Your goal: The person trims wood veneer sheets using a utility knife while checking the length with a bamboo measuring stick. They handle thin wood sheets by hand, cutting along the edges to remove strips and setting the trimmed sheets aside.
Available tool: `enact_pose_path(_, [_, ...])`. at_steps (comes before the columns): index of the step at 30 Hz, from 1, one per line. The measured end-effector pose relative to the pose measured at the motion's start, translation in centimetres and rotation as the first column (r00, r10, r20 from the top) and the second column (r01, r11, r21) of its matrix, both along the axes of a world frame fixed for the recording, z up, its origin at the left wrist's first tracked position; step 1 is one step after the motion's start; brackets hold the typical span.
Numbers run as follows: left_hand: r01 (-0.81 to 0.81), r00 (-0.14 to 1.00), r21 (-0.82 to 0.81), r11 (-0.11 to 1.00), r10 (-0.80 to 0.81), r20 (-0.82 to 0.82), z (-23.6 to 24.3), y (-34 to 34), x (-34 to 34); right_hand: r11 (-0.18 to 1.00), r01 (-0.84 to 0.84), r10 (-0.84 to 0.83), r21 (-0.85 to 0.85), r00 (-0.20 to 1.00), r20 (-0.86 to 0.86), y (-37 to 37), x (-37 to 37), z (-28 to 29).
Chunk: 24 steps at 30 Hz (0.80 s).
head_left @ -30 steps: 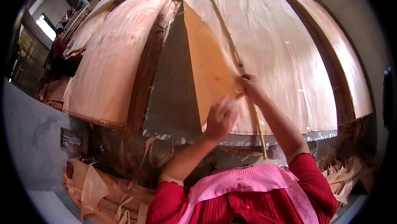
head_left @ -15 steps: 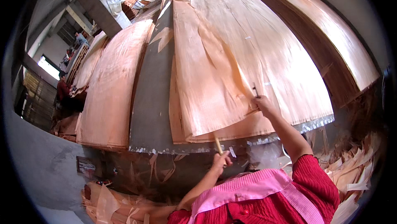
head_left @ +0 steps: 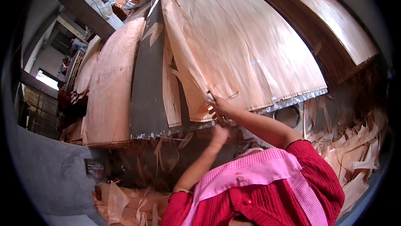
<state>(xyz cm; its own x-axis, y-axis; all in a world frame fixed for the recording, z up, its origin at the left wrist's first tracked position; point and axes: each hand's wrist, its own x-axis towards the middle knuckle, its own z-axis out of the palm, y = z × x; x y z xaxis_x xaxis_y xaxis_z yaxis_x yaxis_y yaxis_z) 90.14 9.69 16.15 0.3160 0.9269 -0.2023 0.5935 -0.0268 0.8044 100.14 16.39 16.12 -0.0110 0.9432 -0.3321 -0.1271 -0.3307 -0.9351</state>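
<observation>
My right hand [head_left: 220,107] is closed at the near edge of a loose wood veneer sheet [head_left: 190,73], with a thin dark tool [head_left: 210,95] poking out of its fingers. The sheet is creased and partly folded over, narrowing toward that hand. Just below, close against the right hand, my left hand [head_left: 220,132] has its fingers curled. What it holds is mostly hidden; a wooden stick showed in it half a second ago. Beneath lie a wide pale veneer sheet [head_left: 259,50] and a narrow veneer strip [head_left: 170,94], on a dark grey tabletop [head_left: 146,84].
Veneer stacks flank the table, one at left [head_left: 110,84] and one at right [head_left: 334,21]. Veneer scraps pile up at lower right [head_left: 346,153] and lower left [head_left: 121,201]. A concrete pillar [head_left: 87,7] rises at upper left. Other people are at far left.
My right hand has come left and nearer, drawing the loose sheet's edge with it. My left hand has risen to meet it. The narrow strip and tabletop now show more.
</observation>
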Motion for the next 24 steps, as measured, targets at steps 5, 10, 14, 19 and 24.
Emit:
enact_pose_path(5, [0.265,0.902,-0.331,0.906,-0.111,0.418,-0.9,-2.6,3.6,0.944,0.249,-0.262,-0.216,0.964,-0.034,-0.3,5.3,0.6])
enact_pose_path(10, [0.346,0.898,-0.232,0.909,-0.250,0.361,-1.6,-3.5,5.7,0.943,0.286,-0.311,-0.169,0.939,-0.147,-3.6,15.6,4.5])
enact_pose_path(14, [0.050,0.918,-0.265,0.963,0.061,0.393,-4.0,-2.8,10.6,0.935,0.310,-0.343,-0.172,0.916,-0.210,-8.2,27.6,4.7])
enact_pose_path(19, [0.251,0.550,-0.771,0.586,0.569,0.611,-4.6,-6.7,20.4,0.934,0.338,-0.357,-0.117,0.895,-0.267,-17.5,44.4,5.9])
enact_pose_path(24, [0.450,0.240,-0.839,0.306,0.864,0.443,-6.0,-14.1,36.6,0.896,0.438,-0.438,-0.070,0.851,-0.290,-29.4,62.3,8.0])
